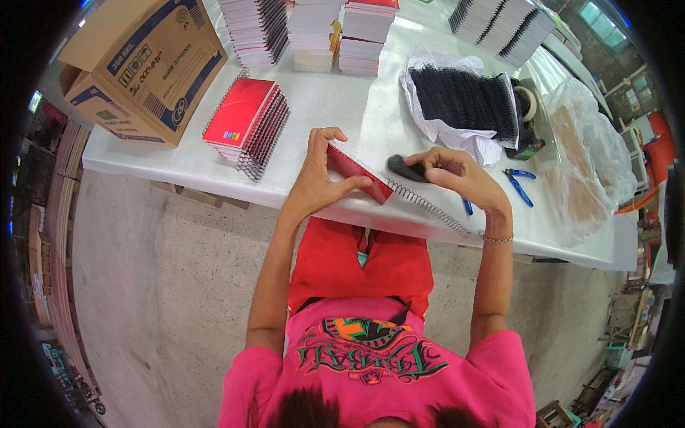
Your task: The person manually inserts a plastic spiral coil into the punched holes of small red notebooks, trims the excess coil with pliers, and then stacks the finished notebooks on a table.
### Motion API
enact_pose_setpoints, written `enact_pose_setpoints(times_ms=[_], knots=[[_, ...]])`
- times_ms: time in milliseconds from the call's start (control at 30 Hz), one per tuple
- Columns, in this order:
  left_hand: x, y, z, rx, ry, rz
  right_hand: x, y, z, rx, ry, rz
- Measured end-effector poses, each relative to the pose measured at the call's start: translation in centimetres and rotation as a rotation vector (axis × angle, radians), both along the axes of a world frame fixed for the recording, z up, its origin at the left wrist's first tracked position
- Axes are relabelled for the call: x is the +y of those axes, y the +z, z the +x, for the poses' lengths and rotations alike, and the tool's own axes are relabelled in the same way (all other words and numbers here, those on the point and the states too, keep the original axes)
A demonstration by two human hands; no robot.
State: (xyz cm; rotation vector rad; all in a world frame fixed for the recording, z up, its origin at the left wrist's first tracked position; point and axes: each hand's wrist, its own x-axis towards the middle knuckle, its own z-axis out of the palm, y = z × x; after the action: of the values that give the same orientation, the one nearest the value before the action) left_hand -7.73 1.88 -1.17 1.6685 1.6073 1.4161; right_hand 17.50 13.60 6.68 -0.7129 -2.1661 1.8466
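My left hand (321,175) grips a small red-covered notebook (357,175), tilted up at the table's front edge, with the thumb across its near face. A wire spiral coil (432,203) runs from the notebook's right end, its loose length trailing down to the right below my right hand (457,175). The fingers of that hand are curled closed against a black rounded object (405,168) on the table, whose kind I cannot make out. Left of my left hand lies a stack of red spiral notebooks (242,114), coils sticking out past their ends.
A cardboard box (146,71) stands at the table's left. Several notebook stacks (314,36) line the back. Black coils (464,100) lie on white wrapping, beside a tape roll (528,103). Blue-handled cutters (519,187) and a clear plastic bag (589,150) are at right.
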Motion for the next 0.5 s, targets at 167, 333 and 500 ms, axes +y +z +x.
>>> enact_pose_setpoints(times_ms=[167, 333, 500], knots=[[0.4, -0.2, 0.2, -0.023, -0.001, 0.008, -1.4, 0.1, 0.1, -0.065, -0.034, 0.193], [0.4, -0.2, 0.1, -0.041, -0.010, 0.010, -0.8, -2.2, 0.4, 0.064, -0.167, 0.056], [0.4, -0.8, -0.3, -0.043, -0.042, -0.009, -2.2, -1.6, 0.3, -0.092, -0.092, 0.123]])
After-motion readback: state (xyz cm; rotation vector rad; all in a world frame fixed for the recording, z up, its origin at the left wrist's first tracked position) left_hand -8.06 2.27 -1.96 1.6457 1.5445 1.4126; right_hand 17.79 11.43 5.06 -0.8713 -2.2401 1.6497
